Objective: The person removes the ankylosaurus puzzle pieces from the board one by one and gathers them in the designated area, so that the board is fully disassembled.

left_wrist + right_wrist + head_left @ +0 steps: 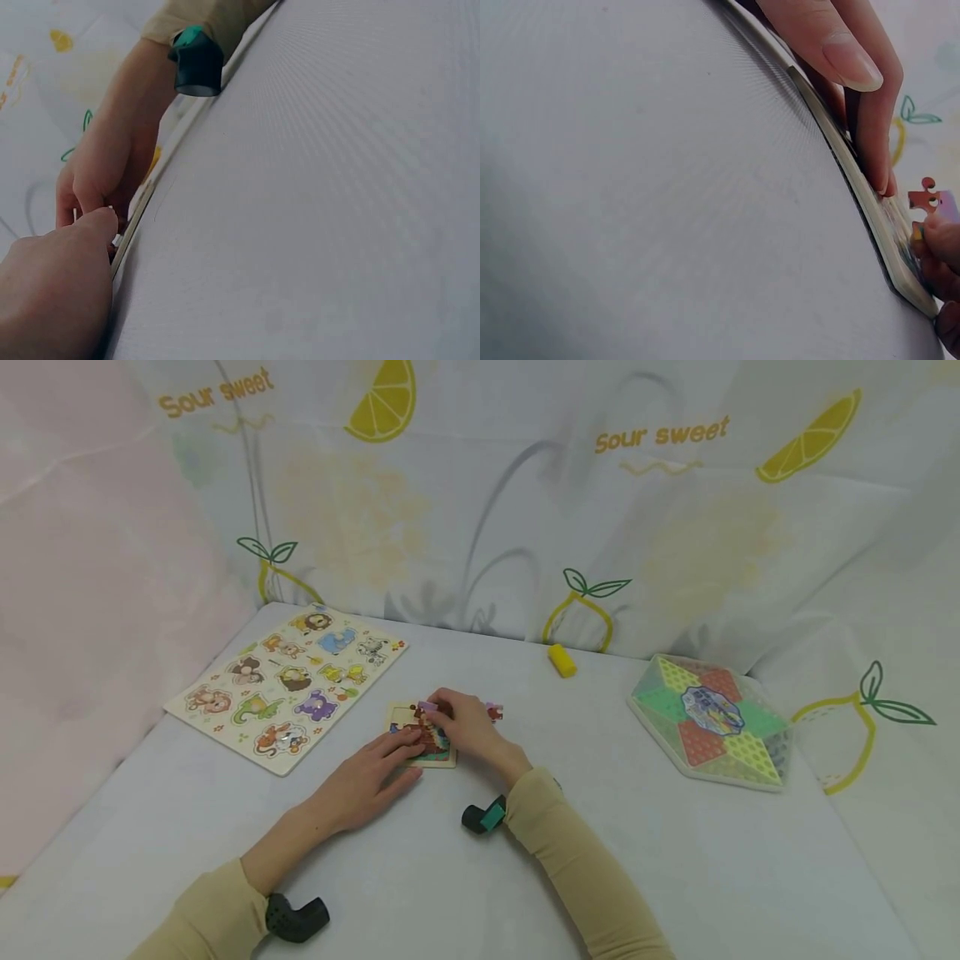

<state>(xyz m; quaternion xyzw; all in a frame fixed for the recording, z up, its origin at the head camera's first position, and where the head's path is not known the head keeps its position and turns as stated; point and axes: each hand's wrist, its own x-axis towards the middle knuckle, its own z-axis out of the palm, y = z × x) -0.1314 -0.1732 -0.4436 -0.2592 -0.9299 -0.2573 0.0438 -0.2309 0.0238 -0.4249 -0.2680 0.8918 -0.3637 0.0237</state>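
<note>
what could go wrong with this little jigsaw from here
The jigsaw piece pinched in the right hand might slip or go in turned wrongly. The left hand, resting on the jigsaw board, might nudge pieces out of place. The loose piece beside the right hand could get brushed aside.

A white-covered table (pixel 390 877) stands in a cloth-hung play corner, though whether the spot belongs to a home or a studio cannot be told. Pale cloth (pixel 480 485) printed with lemon slices (pixel 388 406) and the words "Sour sweet" hangs beyond the table at 12 o'clock. Toys mark the play setting: from the table's center, an animal puzzle board (pixel 288 685) lies at 10 o'clock, a yellow block (pixel 561 661) at 1 and a star-patterned game board (pixel 711 720) at 3, with a small jigsaw (pixel 435 763) near the middle, while black wrist cameras (pixel 297 919) suggest a filming setup.
</note>
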